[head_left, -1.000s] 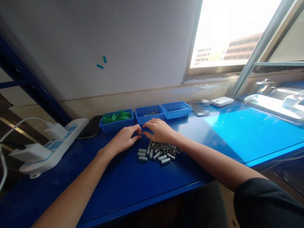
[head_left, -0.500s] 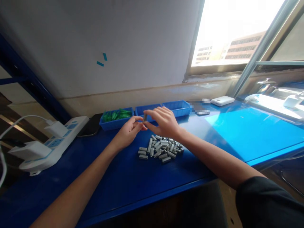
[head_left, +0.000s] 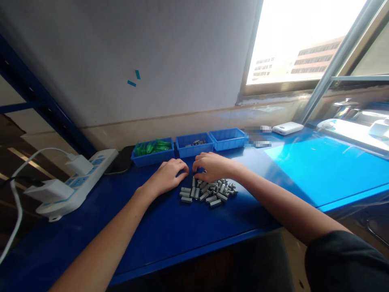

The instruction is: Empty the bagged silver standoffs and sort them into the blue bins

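A pile of grey metal hex standoffs (head_left: pixel 215 201) lies on the blue tabletop, with what look like small screws among them at its right side. My right hand (head_left: pixel 214 165) hovers over the back left of this pile, fingers curled and thumb apart from the index finger. Its fingertips are close to the standoffs, and nothing shows between them. Just left of the pile, my left hand (head_left: pixel 168 175) rests near the table with bent fingers and a gap to the thumb. I see no object in it. The fingertips of both hands face each other, slightly apart.
Behind my hands stand three blue bins: one with green pieces (head_left: pixel 153 147), a middle bin (head_left: pixel 188 152) with small metal parts, and a right bin (head_left: pixel 229 142). A power strip (head_left: pixel 73 188) with plugs and a dark phone (head_left: pixel 119 160) lie left. A white box (head_left: pixel 287 128) sits right.
The upright standoff held between both hands is no longer in my fingers; where it went is not shown. My hands have lowered and parted, uncovering the middle bin.
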Demonstrator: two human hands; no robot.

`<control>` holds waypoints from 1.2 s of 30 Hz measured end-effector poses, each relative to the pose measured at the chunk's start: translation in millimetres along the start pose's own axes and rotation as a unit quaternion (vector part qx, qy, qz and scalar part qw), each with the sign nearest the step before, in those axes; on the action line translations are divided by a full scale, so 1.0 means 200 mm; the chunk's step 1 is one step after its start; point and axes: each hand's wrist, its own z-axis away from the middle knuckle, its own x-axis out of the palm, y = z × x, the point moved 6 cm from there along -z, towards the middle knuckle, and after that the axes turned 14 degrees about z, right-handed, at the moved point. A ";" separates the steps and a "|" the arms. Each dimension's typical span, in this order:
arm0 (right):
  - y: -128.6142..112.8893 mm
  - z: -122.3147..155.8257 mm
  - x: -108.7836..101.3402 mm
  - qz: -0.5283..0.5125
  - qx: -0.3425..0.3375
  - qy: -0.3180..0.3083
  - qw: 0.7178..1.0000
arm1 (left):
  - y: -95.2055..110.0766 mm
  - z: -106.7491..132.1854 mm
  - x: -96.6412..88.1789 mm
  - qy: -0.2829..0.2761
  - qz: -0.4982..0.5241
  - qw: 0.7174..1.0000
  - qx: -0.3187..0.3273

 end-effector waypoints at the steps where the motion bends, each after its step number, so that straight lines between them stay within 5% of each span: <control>1: -0.01 0.00 0.01 -0.011 -0.015 -0.023 1.000 | -0.01 0.00 0.00 0.001 -0.003 1.000 -0.007; 8: -0.01 0.00 0.04 0.008 -0.024 -0.060 0.998 | 0.02 0.01 -0.01 -0.010 0.064 0.996 -0.058; 12: 0.04 -0.02 -0.10 0.044 0.032 0.077 0.996 | 0.04 0.00 0.02 -0.015 0.044 0.996 -0.074; 15: 0.15 -0.02 -0.21 0.080 0.134 0.219 0.963 | 0.03 0.00 0.01 0.015 0.004 0.997 -0.074; 19: 0.22 -0.01 -0.17 0.080 0.213 0.251 0.941 | 0.01 0.01 0.01 0.007 0.008 0.998 -0.061; 23: 0.12 0.00 -0.09 0.003 0.106 0.183 0.977 | -0.01 0.01 -0.02 0.007 0.055 0.996 -0.067; 27: -0.05 0.00 -0.09 -0.026 -0.037 0.156 0.987 | -0.04 0.01 -0.05 0.014 0.253 0.962 -0.099; 36: -0.13 0.00 -0.13 0.019 -0.055 0.240 0.969 | -0.06 0.03 -0.09 0.031 0.378 0.921 -0.093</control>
